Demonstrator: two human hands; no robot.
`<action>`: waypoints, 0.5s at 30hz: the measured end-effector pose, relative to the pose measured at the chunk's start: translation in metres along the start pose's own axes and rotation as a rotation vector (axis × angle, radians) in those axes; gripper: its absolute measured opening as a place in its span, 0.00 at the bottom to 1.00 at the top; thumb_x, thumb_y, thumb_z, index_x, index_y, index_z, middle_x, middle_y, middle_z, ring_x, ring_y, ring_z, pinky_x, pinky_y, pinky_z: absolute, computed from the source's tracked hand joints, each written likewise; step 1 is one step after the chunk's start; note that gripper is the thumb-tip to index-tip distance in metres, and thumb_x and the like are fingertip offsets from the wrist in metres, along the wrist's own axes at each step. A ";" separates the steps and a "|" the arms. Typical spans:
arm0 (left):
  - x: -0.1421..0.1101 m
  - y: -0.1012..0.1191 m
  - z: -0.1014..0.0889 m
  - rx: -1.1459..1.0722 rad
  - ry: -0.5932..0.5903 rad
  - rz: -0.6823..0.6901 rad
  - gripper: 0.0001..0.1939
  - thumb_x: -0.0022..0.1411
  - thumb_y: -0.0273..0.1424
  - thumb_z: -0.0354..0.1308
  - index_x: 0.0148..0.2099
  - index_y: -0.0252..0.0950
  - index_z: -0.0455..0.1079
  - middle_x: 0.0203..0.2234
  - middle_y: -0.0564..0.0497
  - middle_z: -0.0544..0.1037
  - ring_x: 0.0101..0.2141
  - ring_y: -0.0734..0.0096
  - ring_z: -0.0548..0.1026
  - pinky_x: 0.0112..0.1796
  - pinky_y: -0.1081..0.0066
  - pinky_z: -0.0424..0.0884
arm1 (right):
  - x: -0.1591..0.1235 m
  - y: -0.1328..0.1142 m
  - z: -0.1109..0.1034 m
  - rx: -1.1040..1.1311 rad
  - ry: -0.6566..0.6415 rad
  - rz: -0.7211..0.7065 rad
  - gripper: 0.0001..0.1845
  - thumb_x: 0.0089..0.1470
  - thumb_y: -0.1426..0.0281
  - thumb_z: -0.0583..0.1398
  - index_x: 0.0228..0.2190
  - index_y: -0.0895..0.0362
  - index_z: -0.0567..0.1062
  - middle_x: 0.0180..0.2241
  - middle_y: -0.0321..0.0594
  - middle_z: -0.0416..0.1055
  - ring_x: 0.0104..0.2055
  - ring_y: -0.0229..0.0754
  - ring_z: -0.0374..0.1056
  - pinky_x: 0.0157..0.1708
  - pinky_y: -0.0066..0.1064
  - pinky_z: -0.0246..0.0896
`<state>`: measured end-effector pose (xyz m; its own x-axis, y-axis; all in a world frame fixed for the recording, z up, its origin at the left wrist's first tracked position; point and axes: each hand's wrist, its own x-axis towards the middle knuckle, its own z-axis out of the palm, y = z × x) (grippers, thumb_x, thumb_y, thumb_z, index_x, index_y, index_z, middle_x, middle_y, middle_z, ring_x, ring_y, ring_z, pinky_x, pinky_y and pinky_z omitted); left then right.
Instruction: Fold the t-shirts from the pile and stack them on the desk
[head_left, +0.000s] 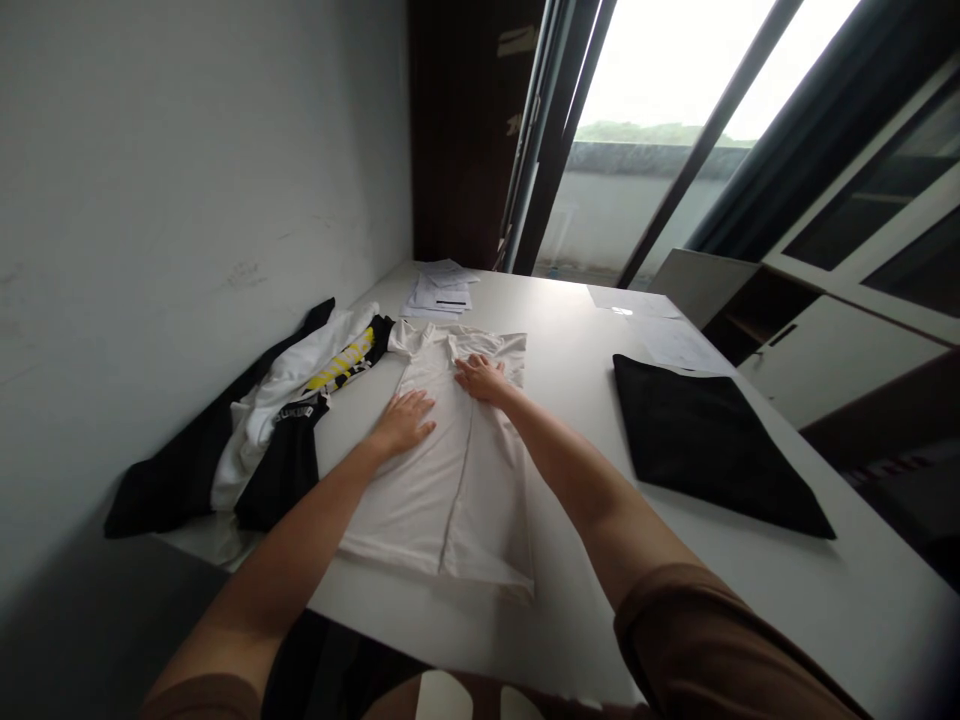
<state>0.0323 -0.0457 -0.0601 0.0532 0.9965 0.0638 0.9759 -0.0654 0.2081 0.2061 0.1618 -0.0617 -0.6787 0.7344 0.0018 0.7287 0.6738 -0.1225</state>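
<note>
A pale, off-white shirt (420, 500) lies spread on the white table, with its right part folded over so that a long edge runs down its length. My left hand (403, 424) rests flat on the shirt's left half, fingers stretched out. Farther up, my right hand (481, 380) lies on the folded part near the collar end, its fingers spread and palm down. Neither hand grips the cloth. Light wrinkles cross the fabric around both hands.
Left of the shirt, a heap of black and white clothes (281, 455) lies against the wall. Papers (441, 290) are stacked at the table's far end, and more sheets (660, 335) lie at the far right. A folded black garment (712, 440) is on the right side of the table (577, 560).
</note>
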 end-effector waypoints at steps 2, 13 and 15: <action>0.000 0.001 -0.001 -0.002 -0.004 0.000 0.27 0.71 0.41 0.52 0.68 0.39 0.61 0.70 0.43 0.58 0.69 0.56 0.54 0.68 0.51 0.49 | 0.004 -0.004 -0.003 0.014 -0.015 0.026 0.32 0.68 0.49 0.46 0.68 0.42 0.58 0.66 0.51 0.55 0.66 0.63 0.49 0.57 0.70 0.48; 0.004 -0.052 -0.014 -0.007 0.037 -0.063 0.23 0.68 0.39 0.56 0.62 0.39 0.69 0.65 0.43 0.66 0.65 0.59 0.62 0.66 0.59 0.54 | 0.022 -0.030 0.005 -0.029 -0.009 0.199 0.34 0.66 0.45 0.45 0.66 0.44 0.60 0.66 0.53 0.55 0.65 0.67 0.50 0.58 0.68 0.42; 0.003 -0.057 -0.017 -0.004 0.042 -0.117 0.23 0.68 0.39 0.56 0.62 0.38 0.69 0.64 0.43 0.67 0.63 0.58 0.64 0.65 0.59 0.57 | 0.028 -0.034 0.004 -0.030 0.055 0.223 0.32 0.67 0.47 0.46 0.62 0.49 0.67 0.61 0.55 0.61 0.62 0.64 0.55 0.60 0.64 0.43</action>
<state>-0.0265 -0.0400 -0.0548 -0.0703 0.9943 0.0801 0.9742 0.0512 0.2200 0.1622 0.1593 -0.0611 -0.4950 0.8683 0.0327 0.8632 0.4957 -0.0959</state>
